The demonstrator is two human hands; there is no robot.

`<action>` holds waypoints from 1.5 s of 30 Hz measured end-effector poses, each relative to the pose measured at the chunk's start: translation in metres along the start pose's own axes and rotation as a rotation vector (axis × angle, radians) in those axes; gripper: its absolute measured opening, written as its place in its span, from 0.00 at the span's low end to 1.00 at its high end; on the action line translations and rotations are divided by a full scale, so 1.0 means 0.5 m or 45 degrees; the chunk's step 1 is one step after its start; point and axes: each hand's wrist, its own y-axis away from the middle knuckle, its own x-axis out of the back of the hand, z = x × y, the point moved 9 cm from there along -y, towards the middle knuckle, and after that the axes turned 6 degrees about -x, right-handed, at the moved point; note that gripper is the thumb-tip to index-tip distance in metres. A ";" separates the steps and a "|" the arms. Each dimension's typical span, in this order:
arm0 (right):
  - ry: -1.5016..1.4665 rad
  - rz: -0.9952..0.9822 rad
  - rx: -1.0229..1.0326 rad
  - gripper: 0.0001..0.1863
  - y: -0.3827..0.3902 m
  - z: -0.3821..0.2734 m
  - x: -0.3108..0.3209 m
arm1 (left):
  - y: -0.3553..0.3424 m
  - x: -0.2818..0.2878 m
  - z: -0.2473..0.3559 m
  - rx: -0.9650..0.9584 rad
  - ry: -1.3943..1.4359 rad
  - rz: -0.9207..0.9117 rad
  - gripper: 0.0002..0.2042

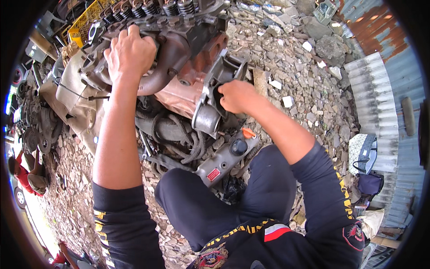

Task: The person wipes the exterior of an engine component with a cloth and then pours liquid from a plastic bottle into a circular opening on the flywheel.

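An engine block (pixel 186 92) with a brown, rusty curved manifold (pixel 172 58) stands in front of me. My left hand (pixel 130 56) lies over the manifold's left part with its fingers bent round it, the fingertips hidden. At the block's right end sits a grey cast metal housing (pixel 208 117) with open cavities. My right hand (pixel 237 96) is closed at this housing's right side, and what its fingers hold is hidden. Valve springs (pixel 148 8) line the engine's top. Below, between my knees, a grey valve cover (pixel 224 161) with a black cap and an orange piece lies on the ground.
Thick dark rope (pixel 179 139) lies coiled under the engine. Broken stone (pixel 309 89) covers the ground. A tan cloth (pixel 76 96) and used metal parts (pixel 42 130) are at left, beyond them a person in red (pixel 27 172). Corrugated sheets (pixel 374 103) and a patterned bag (pixel 363 152) stand right.
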 end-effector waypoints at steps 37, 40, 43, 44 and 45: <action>0.025 0.779 -0.011 0.17 0.069 0.003 -0.025 | 0.037 0.040 -0.014 -0.024 0.257 0.218 0.15; -0.113 0.642 -0.076 0.19 0.084 0.000 -0.024 | 0.038 0.040 -0.015 -0.037 0.309 0.201 0.17; -0.189 0.611 -0.081 0.11 0.109 0.027 -0.016 | 0.028 0.032 -0.012 -0.045 0.353 0.176 0.18; -0.208 0.631 -0.101 0.12 0.114 0.033 -0.002 | 0.025 0.033 -0.016 -0.036 0.367 0.183 0.18; -0.227 0.651 -0.120 0.12 0.115 0.037 0.010 | 0.023 0.035 -0.021 -0.027 0.381 0.190 0.18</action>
